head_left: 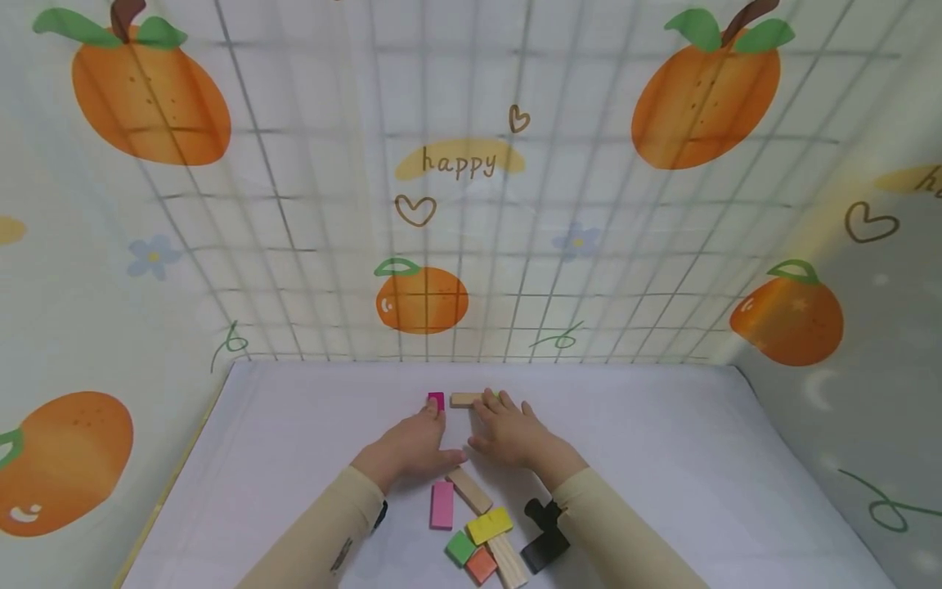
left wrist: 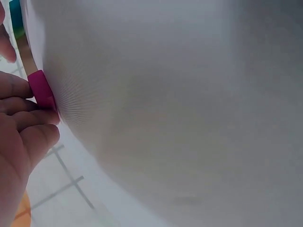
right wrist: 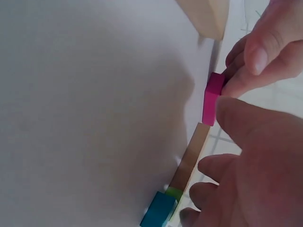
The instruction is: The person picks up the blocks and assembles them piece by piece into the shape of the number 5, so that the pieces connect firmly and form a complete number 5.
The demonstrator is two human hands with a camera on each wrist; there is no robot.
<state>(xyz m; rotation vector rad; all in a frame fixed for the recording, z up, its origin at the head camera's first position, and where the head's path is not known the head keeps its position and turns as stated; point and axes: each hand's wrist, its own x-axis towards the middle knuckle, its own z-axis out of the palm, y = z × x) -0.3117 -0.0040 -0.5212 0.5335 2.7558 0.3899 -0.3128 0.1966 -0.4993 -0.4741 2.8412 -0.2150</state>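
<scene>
Though plain, tabletop point(head_left: 662, 458) beside fruit-patterned backdrop point(head_left: 482, 233)

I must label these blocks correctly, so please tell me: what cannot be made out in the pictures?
Teal block: head view, hidden by the right hand.
Light-green block: head view, mostly covered by the same hand.
Right hand: left wrist view, mostly cut off by the left edge.
Black object: head view, partly behind the right sleeve.
</scene>
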